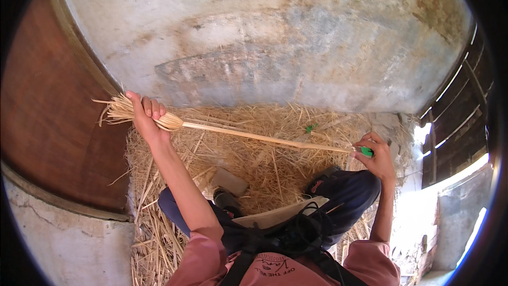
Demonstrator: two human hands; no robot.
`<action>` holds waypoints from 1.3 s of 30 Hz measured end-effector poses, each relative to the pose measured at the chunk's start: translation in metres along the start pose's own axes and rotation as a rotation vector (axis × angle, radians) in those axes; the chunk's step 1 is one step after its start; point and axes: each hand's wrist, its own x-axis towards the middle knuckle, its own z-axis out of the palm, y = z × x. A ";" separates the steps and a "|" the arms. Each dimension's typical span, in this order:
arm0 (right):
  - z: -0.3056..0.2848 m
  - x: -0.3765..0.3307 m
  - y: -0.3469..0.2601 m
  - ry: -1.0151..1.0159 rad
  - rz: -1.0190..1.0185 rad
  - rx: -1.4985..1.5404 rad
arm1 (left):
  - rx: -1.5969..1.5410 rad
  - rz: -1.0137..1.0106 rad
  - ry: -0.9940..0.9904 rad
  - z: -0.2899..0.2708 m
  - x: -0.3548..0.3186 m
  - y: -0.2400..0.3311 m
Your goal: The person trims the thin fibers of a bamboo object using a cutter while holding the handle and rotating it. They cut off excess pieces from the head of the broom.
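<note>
My left hand (150, 119) is closed round a bundle of pale split strips (121, 110), whose loose ends fan out to the left past my fingers. From the bundle's rounded right end, long pale stalks (264, 137) stretch across in front of me, close together like one rod. At their far right end my right hand (379, 158) pinches the tip between thumb and fingers. A small bright green piece (366, 152) shows within that hand; its kind cannot be made out. Both arms are spread wide, with the stalks sloping slightly down to the right.
Loose straw (264, 175) covers the floor around my bent legs. A stained wall (317, 58) rises ahead, and a brown panel (58, 106) stands at left. A greyish block (230, 181) lies near my foot. Another green scrap (310, 127) sits on the straw. Dark slats (457, 106) stand at right.
</note>
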 end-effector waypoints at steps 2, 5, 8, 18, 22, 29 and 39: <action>0.006 0.004 0.003 0.061 0.007 -0.021 | 0.109 0.012 -0.044 0.018 -0.006 0.006; 0.019 0.005 -0.004 0.097 -0.070 -0.010 | 0.335 0.054 -0.185 0.031 -0.015 0.001; 0.029 0.009 -0.034 0.114 -0.114 0.031 | 0.603 0.079 -0.317 0.036 -0.030 -0.013; 0.042 0.042 -0.149 0.210 -0.750 -0.082 | 1.489 0.391 -0.988 0.073 -0.109 -0.085; 0.050 0.048 -0.178 0.065 -0.673 -0.173 | 1.698 0.453 -1.199 0.084 -0.143 -0.091; 0.061 0.074 -0.143 -0.124 -0.393 0.013 | 1.727 0.365 -1.438 0.077 -0.165 -0.080; 0.059 0.089 -0.108 -0.491 -0.454 0.271 | 1.597 0.243 -1.669 0.076 -0.175 -0.056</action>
